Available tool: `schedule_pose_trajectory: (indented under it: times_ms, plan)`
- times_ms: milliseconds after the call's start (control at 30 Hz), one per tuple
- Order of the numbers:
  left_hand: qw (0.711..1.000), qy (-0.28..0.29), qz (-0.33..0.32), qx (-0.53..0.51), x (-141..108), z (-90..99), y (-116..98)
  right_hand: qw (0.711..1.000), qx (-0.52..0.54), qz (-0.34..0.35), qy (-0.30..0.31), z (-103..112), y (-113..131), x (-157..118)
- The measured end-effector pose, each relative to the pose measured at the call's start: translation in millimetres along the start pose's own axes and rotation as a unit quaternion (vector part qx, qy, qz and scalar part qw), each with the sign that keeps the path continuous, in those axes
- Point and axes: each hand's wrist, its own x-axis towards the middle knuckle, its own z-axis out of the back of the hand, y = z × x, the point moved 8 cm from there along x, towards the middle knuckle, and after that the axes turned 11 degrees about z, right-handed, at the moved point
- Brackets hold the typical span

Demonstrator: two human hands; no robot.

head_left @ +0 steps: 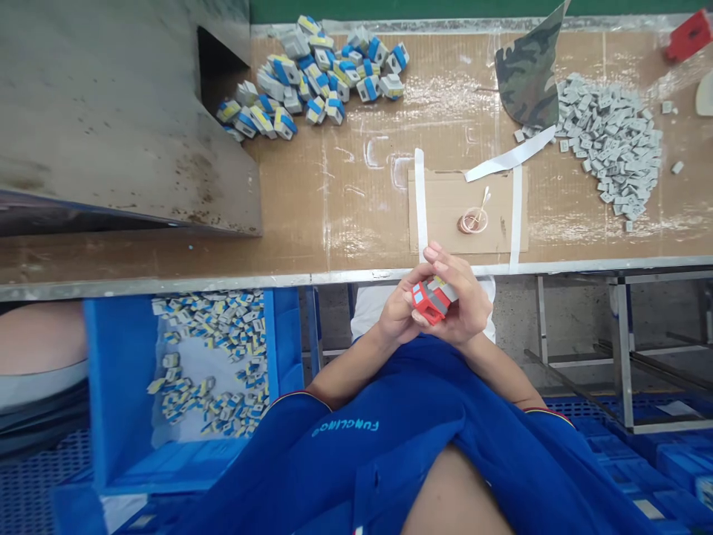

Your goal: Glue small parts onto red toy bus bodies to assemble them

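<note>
Close to my body, just below the table's front edge, both hands come together around a small red and grey toy vehicle [431, 301]. My left hand [398, 308] has its fingers wrapped round the red end. My right hand [465, 301] closes on the grey and yellow end, which its fingers partly cover. Beyond my hands, a small round cup [473, 221] with a white swab leaning in it stands on a cardboard piece [437, 215] taped to the table.
White, blue and yellow blocks [317, 74] lie at the back left beside a metal housing [128, 111]. Grey pieces [624, 148] and camouflage cloth [529, 78] are at right. A blue crate [178, 468] holds more blocks; a person's leg [41, 338] is far left.
</note>
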Motion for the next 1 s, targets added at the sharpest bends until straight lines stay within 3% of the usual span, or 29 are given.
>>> schedule_pose_trajectory:
  times_ms: [167,300,367,467,600,733,900,1000]
  plan:
    - [0.998,0.001,-0.060,-0.007,2,-2.1,-9,1.000,0.027,-0.011,-0.010,-4,-4,1]
    - [0.995,0.039,-0.083,0.027,2,-2.8,-18,0.999,0.046,0.000,-0.009,0,-2,10]
    - [0.991,0.065,-0.096,0.070,-2,-1.0,-30,0.998,0.067,0.002,0.021,3,-4,16]
    - [0.970,0.105,-0.109,0.189,-14,-1.6,-48,0.989,0.092,0.006,0.116,2,-4,23]
    - [0.955,0.119,-0.091,0.255,-24,-4.2,-56,0.965,0.072,-0.013,0.253,-4,-5,27]
    - [0.980,0.095,-0.030,0.172,-20,-1.9,-45,0.935,0.057,-0.063,0.344,-9,-7,30]
    - [0.987,0.123,0.053,0.086,-15,-3.4,-27,0.928,0.099,-0.079,0.350,8,-8,39]
    - [0.987,0.131,0.060,0.077,-15,-4.0,-28,0.935,0.092,-0.092,0.329,25,-15,41]
